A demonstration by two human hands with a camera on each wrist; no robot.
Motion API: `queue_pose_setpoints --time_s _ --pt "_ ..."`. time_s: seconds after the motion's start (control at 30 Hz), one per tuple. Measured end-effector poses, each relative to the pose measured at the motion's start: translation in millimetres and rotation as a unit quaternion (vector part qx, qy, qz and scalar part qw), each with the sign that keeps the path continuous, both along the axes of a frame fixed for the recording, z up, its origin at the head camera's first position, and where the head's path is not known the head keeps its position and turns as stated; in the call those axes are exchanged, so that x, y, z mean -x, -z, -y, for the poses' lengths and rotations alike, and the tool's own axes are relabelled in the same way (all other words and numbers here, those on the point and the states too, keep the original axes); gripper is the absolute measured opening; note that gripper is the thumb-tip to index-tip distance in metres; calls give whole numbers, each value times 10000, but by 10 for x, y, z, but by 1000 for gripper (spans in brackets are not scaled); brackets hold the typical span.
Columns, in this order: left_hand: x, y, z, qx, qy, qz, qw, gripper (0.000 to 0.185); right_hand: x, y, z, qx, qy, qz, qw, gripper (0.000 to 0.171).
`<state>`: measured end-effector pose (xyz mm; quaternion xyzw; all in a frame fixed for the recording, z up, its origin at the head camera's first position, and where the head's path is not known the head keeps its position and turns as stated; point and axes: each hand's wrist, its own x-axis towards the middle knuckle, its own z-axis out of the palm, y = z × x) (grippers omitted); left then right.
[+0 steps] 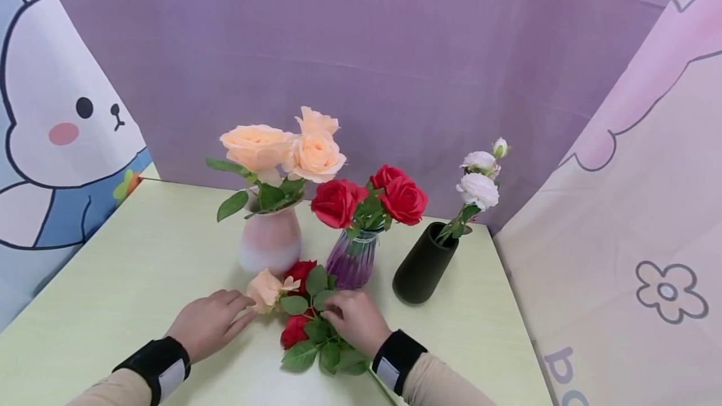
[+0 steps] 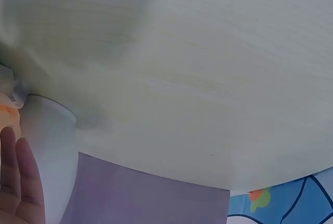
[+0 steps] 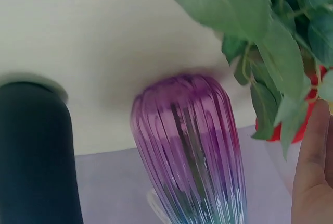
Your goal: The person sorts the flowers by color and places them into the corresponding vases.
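Note:
Loose flowers lie on the pale green table (image 1: 130,268): a peach rose (image 1: 265,290), two red roses (image 1: 294,329) and leafy stems (image 1: 324,349). My left hand (image 1: 209,324) lies flat, its straight fingertips touching the peach rose. In the left wrist view its fingers (image 2: 21,182) sit beside the pink vase (image 2: 52,151). My right hand (image 1: 355,318) rests on the leaves with its fingers slightly bent. One finger (image 3: 312,172) shows fairly straight next to the leaves (image 3: 270,78) and a red bloom (image 3: 302,125).
Three vases stand behind the hands. The pink vase (image 1: 269,240) holds peach roses, a purple glass vase (image 1: 352,259) holds red roses, and a black vase (image 1: 424,262) holds white roses. Printed cloth walls close in the left, back and right.

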<state>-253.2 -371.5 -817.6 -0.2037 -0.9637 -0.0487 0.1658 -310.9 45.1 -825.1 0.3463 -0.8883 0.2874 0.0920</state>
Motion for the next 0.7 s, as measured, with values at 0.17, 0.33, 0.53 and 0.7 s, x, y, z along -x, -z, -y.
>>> queue_pose_setpoints --time_s 0.17,0.33,0.53,0.7 --pt "12 223 54 -15 -96 -40 9999 35 -10 370 -43 -7 100 -43 9999 14" --pt "-370 -665 -259 -163 82 402 9990 39 -42 654 -94 -210 160 -88 9996 15" --pt "-518 -826 -337 -117 207 281 9993 37 32 1020 -145 -474 106 -370 9981 19" --pt "-526 -572 -263 -63 104 523 9986 36 106 1314 -159 -1012 64 -753 9920 18"
